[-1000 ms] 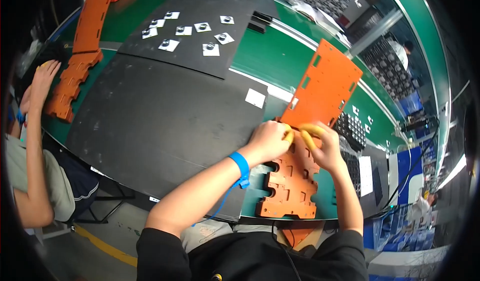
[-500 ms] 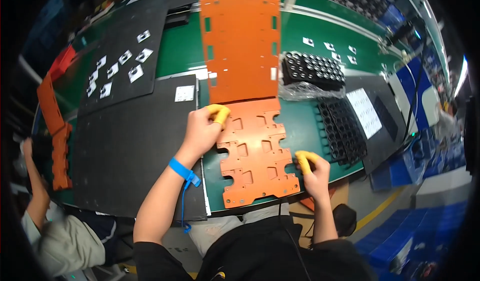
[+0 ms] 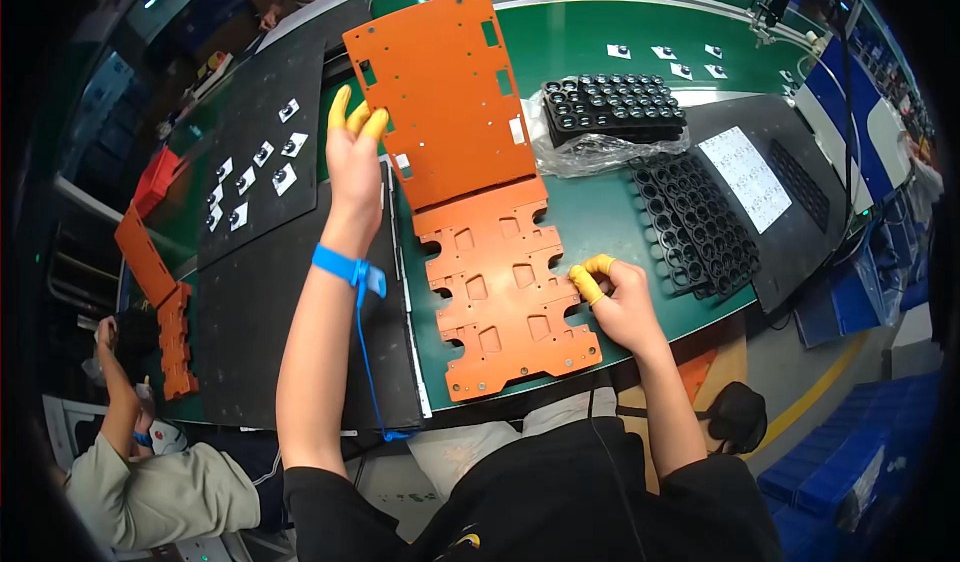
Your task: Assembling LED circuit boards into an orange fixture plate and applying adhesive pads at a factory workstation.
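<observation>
Sitting between left grip [image 3: 354, 167] and right grip [image 3: 627, 309] (grasps unclear) is an orange fixture [image 3: 500, 297].

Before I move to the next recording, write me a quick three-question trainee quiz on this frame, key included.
1. Fill in: the blue band is on the person's ____ wrist.
2. True or false: the orange panel is folded open, leaving the orange base uncovered.
3. Which of these is the right hand nearest to?
A) the red bin
B) the orange base
C) the white sheet

Key: 1. left; 2. true; 3. B
</observation>
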`<state>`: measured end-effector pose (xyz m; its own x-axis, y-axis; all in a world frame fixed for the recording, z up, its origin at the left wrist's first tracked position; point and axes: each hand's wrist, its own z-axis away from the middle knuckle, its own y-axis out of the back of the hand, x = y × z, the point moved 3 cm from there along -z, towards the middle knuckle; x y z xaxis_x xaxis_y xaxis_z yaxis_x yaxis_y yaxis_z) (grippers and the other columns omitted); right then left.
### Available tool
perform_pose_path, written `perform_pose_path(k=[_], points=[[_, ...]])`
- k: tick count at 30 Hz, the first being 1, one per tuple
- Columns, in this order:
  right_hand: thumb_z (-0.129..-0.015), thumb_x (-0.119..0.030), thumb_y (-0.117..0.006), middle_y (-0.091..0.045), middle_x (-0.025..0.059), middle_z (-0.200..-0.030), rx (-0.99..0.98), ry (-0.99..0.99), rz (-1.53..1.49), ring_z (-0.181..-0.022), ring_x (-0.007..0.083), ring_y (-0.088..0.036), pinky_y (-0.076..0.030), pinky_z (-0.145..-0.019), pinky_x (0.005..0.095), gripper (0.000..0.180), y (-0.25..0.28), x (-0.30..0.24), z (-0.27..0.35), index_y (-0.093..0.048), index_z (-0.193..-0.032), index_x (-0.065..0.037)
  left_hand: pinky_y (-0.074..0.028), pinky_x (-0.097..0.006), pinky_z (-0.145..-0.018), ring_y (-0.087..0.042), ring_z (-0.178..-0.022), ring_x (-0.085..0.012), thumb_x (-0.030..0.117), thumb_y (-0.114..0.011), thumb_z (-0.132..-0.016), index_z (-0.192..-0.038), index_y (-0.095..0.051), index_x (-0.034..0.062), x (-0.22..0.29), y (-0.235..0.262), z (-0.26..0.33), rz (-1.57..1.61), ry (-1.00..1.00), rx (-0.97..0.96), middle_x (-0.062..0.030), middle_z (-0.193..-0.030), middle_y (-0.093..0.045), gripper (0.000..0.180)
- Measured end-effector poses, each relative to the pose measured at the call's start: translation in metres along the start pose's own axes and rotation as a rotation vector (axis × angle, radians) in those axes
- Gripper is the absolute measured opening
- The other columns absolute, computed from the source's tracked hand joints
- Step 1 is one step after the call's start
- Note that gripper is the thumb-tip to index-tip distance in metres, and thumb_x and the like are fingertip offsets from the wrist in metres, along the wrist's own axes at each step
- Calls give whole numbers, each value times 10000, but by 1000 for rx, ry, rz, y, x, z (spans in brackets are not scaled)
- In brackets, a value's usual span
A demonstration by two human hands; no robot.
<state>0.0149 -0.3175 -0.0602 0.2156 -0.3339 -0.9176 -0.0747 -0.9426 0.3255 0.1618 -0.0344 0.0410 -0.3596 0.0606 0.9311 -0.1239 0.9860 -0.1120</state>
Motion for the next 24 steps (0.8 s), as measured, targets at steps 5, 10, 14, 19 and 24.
perform_pose_path(k=[5,10,14,19,24], points=[[-863,-96,-681,-611,78,-691,-23,-3,-25,-548,80,-512,-414,-508,246,129,-2,0,-2,-674,-876,33,-462,-257,-727,-587,-884,-86,123,-495,-998,-1237,-547,4,15,-1,-5,108,66,79,-34,-1074,-634,272],[-963,-146,-598,-570,-34,-709,259,-142,-397,-569,22,-456,-356,-499,177,152,9,16,3,-667,-954,-11,-485,-261,-861,-607,-946,-115,161,-499,-1018,-1219,-594,-34,38,12,45,-36,-64,34,-59,-1086,-653,296],[-1000,-211,-557,-535,-50,-706,336,-95,-417,-589,16,-412,-330,-532,172,228,19,12,11,-654,-951,-11,-489,-300,-888,-634,-1008,-186,21,-553,-949,-1123,-627,-58,54,29,117,-451,-312,-132,-123,-1056,-672,205],[-1015,-214,-525,-536,-42,-733,411,-60,-431,-623,22,-417,-335,-565,177,247,19,15,9,-654,-947,-15,-516,-393,-850,-653,-985,-331,-35,-696,-720,-1034,-673,-6,61,29,160,-788,-587,-332,-161,-1056,-676,317],[-1013,-203,-526,-536,-45,-722,394,-42,-372,-626,22,-418,-337,-568,178,244,20,11,11,-661,-948,-11,-528,-403,-777,-648,-950,-312,-83,-663,-593,-941,-698,-3,75,25,168,-1017,-761,-532,-126,-990,-677,359]])
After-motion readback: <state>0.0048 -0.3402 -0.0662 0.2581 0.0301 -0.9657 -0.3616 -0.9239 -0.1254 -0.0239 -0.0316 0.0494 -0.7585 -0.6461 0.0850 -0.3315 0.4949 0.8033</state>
